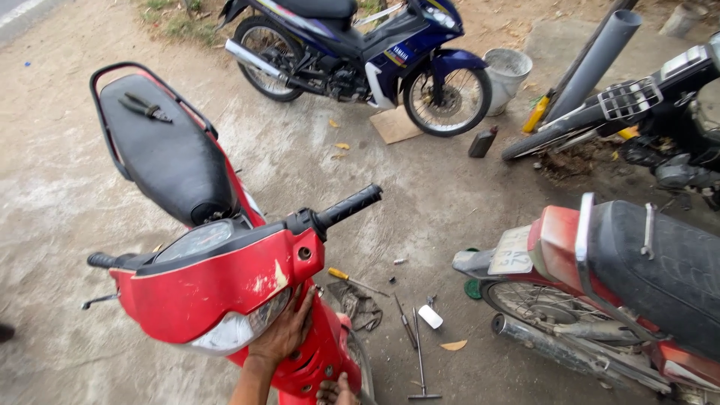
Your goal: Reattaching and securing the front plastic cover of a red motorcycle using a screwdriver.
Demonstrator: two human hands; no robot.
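Head view: the left hand [285, 334] lies flat, fingers spread, on the headlight [232, 330] of the red motorbike [217, 285]. Just below it the right hand [336, 391] touches the front fairing [315, 360], its grip unclear. Right of both, tools [416, 337] and a rag [360, 304] lie on concrete; beyond them, a pale rectangular number plate [512, 250].
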